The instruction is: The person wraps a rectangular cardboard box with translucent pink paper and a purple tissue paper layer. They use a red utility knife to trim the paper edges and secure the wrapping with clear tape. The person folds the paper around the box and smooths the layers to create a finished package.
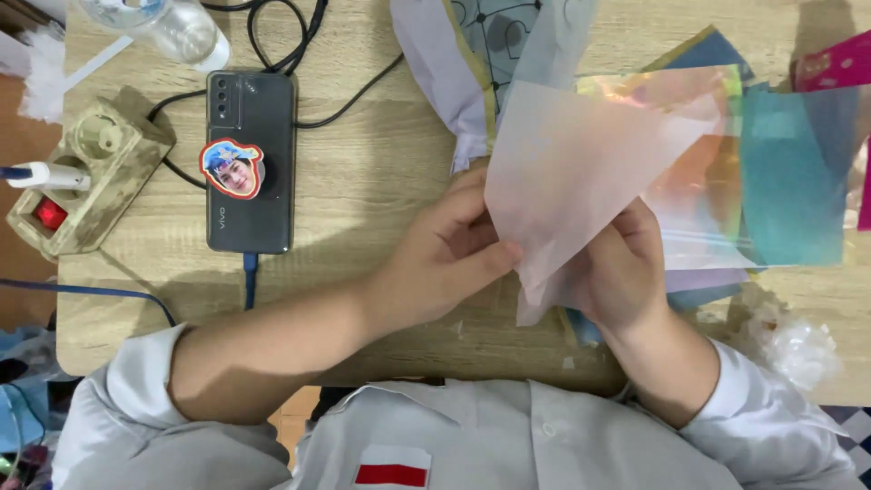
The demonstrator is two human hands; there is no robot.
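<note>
A pale pink translucent sheet of paper [581,163], folded into a triangle shape, is held up over the wooden table [381,172]. My left hand [449,259] pinches its lower left edge between thumb and fingers. My right hand [631,268] grips the sheet's lower corner from behind, partly hidden by the paper. Under and beyond the sheet lie more coloured sheets: an iridescent one [699,100], a teal one [789,181] and a magenta one [835,63].
A dark phone [249,209] with a sticker on its back lies left, plugged into a cable. A beige power strip [86,177] sits at the far left. A clear bottle [172,27] stands top left. Crumpled clear plastic [789,340] lies at the right.
</note>
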